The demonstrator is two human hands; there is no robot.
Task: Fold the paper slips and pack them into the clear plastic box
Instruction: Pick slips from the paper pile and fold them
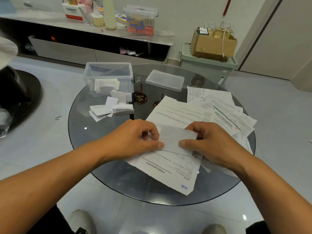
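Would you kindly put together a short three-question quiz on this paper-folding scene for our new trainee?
1. True or false: the clear plastic box already has folded slips inside it.
2. Which is being held by both the left hand and the right hand?
A. the box lid
B. a partly folded slip
C. the cardboard box
3. Where do the folded slips not yet packed lie relative to the clear plastic box?

Key:
1. True.
2. B.
3. On the glass table, just in front of it, on the person's side.
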